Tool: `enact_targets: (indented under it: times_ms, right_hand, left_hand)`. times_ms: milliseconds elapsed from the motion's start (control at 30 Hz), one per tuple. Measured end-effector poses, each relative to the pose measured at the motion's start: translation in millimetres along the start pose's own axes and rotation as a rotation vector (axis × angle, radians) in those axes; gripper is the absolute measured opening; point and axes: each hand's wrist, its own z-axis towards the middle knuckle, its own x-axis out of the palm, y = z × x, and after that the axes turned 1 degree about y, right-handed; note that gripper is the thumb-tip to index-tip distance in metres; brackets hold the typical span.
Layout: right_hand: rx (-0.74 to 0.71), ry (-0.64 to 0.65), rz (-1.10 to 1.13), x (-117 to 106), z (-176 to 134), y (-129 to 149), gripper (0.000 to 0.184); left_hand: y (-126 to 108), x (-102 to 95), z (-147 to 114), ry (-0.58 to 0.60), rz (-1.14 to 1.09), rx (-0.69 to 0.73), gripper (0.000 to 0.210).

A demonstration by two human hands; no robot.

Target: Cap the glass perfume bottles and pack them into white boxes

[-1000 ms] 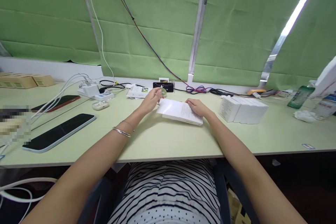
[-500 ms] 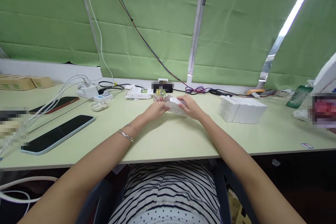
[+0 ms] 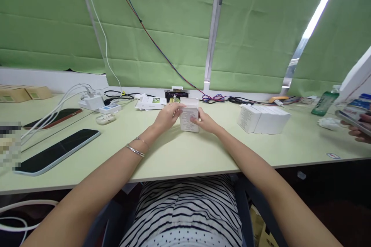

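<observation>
A small white box [image 3: 189, 120] with fine print on its front stands upright on the pale table [image 3: 185, 158], its top flap raised. My right hand [image 3: 204, 120] grips its right side, thumb across the printed face. At the upper left edge of the box, my left hand [image 3: 169, 115] has its fingers bent against the rim by the flap. The inside of the box is hidden from this angle. Several similar white boxes [image 3: 265, 119] stand in a row to the right of my hands.
Two phones [image 3: 59, 151] lie at the left, near a white charger with cables [image 3: 91, 101] and an earbud case [image 3: 105, 119]. White packaging [image 3: 150, 102] lies behind my left hand. A green bottle [image 3: 326, 102] and another person's hand with a phone [image 3: 359, 125] are at the right.
The white box went from lying tilted between my hands to standing upright, its printed face toward me. My left hand shifted to its top edge. The view turned slightly right.
</observation>
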Motion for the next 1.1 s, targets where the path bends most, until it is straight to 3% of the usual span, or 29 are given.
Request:
enact_targets:
  times_ms: [200,400,800,900,1100]
  right_hand:
    - [0.084,0.006,-0.005,-1.7,0.5,-0.1,0.044]
    - [0.053,0.051,-0.024,-2.5,-0.1,-0.9,0.048]
    - [-0.143,0.242,0.270,-1.4,-3.7,4.0,0.109]
    - [-0.103,0.255,0.194,-3.1,-2.4,1.7,0.112]
    - [-0.013,0.164,-0.059,-5.1,-1.6,-2.0,0.104]
  left_hand:
    - [-1.3,-1.8,0.0,0.041,-0.015,0.055,0.031]
    - [-3.6,-4.1,2.5,0.024,-0.085,-0.054,0.034]
    - [11.4,5.1,0.2,0.148,-0.212,0.137,0.019]
    - [12.6,9.6,-1.4,0.212,-0.200,0.153,0.021]
    - [5.8,15.0,-2.3,0.340,-0.238,0.162,0.018]
